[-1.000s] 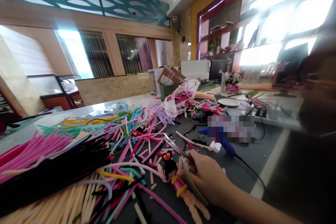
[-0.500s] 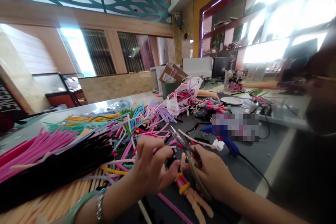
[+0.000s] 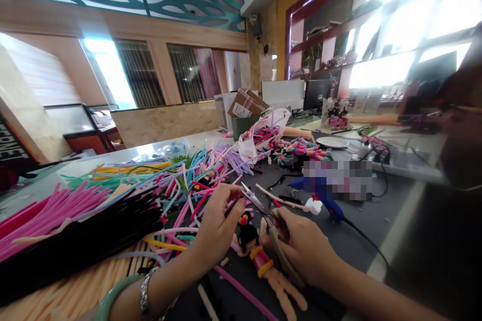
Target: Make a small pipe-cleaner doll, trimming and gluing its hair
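My right hand (image 3: 305, 243) is wrapped round the handles of a pair of scissors (image 3: 256, 199), whose blades point up and left, slightly parted. Close to the blade tips, my left hand (image 3: 222, 218) pinches a short black piece (image 3: 231, 207), perhaps a pipe cleaner. Below and between the hands lies a doll made of pipe cleaners (image 3: 260, 261), with black hair, a red body with yellow bands and peach limbs. It rests on the dark mat.
Bundles of pink (image 3: 75, 205), black (image 3: 94, 235) and peach stems (image 3: 101, 281) lie at left. A blue glue gun (image 3: 324, 195) with its cord is at right. Farther back are a plastic bag (image 3: 248, 148), a white plate (image 3: 332, 142) and, at far right, another person's arm (image 3: 376, 119).
My left hand has closed its fingers on the black piece and moved it up to the scissors' tips. The doll's head now shows. My right hand has barely moved.
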`<state>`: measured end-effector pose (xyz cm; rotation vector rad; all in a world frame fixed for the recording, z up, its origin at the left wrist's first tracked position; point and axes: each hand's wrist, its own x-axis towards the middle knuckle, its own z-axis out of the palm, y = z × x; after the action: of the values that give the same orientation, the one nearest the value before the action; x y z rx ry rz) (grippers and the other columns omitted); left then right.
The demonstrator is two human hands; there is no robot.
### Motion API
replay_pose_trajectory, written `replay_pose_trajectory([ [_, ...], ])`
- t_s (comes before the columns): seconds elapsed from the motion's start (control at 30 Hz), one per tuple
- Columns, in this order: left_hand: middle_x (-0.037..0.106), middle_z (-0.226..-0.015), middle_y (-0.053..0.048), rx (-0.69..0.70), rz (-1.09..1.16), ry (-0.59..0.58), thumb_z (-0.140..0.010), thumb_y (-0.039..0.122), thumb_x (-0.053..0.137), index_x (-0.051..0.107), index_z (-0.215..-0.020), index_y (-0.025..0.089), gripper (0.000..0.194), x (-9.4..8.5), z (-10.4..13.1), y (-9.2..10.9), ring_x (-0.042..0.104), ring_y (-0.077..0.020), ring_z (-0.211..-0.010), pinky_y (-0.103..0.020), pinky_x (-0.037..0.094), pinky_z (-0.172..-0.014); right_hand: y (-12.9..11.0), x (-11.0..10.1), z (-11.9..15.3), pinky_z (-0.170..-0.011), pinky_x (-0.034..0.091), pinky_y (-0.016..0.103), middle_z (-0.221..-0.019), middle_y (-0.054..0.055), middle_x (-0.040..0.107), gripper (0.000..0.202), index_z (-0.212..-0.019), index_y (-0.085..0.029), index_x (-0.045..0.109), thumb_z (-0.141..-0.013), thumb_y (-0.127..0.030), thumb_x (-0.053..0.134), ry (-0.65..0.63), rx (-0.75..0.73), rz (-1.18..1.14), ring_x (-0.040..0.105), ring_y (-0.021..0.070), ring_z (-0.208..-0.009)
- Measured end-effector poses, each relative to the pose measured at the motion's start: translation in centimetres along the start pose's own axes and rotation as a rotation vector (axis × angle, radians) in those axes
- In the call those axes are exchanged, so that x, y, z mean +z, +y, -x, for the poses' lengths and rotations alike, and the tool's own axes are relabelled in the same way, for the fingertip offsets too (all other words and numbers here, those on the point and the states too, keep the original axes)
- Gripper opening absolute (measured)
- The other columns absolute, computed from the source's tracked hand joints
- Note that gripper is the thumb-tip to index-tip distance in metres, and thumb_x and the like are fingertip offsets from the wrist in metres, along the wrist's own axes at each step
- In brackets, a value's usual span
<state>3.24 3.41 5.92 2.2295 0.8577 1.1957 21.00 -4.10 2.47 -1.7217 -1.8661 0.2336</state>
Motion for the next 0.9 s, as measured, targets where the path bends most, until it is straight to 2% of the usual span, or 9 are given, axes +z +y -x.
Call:
replay_pose_trajectory([
  [0.2,0.056,-0.077,-0.001,-0.113,0.185,-0.024,-0.087,0.032,0.051,0.059,-0.089,0.017,0.017,0.2,0.0,-0.8,0.049,-0.0152,-0.069,-0.026,0.038,-0.064,-0.1,0.1,-0.1,-0.053,0.028,0.026,-0.067,0.001,0.058,0.024,-0.076,-0.021,0.048,-0.083,-0.043,0.052,-0.001,-0.009,0.029,0.05,0.0168,-0.059],
  [0.37,0.054,-0.072,0.001,-0.182,0.387,-0.046,-0.084,0.032,0.055,0.058,-0.085,0.018,0.014,0.4,-0.3,-1.0,0.05,-0.0134,-0.065,-0.024,0.039,-0.062,-0.2,0.1,-0.1,-0.053,0.031,0.026,-0.068,0.001,0.058,0.023,-0.075,-0.022,0.049,-0.082,-0.043,0.054,0.002,-0.011,0.022,0.051,0.0171,-0.059],
  [0.47,0.053,-0.071,0.002,-0.213,0.461,-0.051,-0.082,0.03,0.059,0.057,-0.079,0.018,0.013,0.5,-0.3,-0.6,0.05,-0.0125,-0.064,-0.023,0.039,-0.061,-0.2,0.0,-0.1,-0.059,0.037,0.028,-0.077,0.003,0.06,0.021,-0.083,-0.021,0.052,-0.081,-0.041,0.055,0.022,-0.021,0.013,0.054,0.0192,-0.068],
  [0.6,0.052,-0.068,0.002,-0.229,0.521,-0.069,-0.079,0.026,0.061,0.055,-0.072,0.017,0.013,0.6,-0.1,-0.3,0.048,-0.0112,-0.062,-0.023,0.037,-0.059,-0.2,-0.1,-0.2,-0.07,0.041,0.033,-0.091,0.007,0.06,0.029,-0.092,-0.019,0.052,-0.075,-0.041,0.061,0.044,-0.073,-0.016,0.055,0.0229,-0.082],
  [0.9,0.051,-0.069,0.002,-0.28,0.593,-0.098,-0.078,0.021,0.059,0.055,-0.073,0.017,0.008,1.1,0.3,-0.7,0.046,-0.0111,-0.065,-0.023,0.036,-0.063,-0.2,0.0,-0.2,-0.079,0.043,0.041,-0.094,0.009,0.057,0.029,-0.092,-0.018,0.049,-0.074,-0.036,0.062,0.074,-0.144,0.015,0.052,0.026,-0.087],
])
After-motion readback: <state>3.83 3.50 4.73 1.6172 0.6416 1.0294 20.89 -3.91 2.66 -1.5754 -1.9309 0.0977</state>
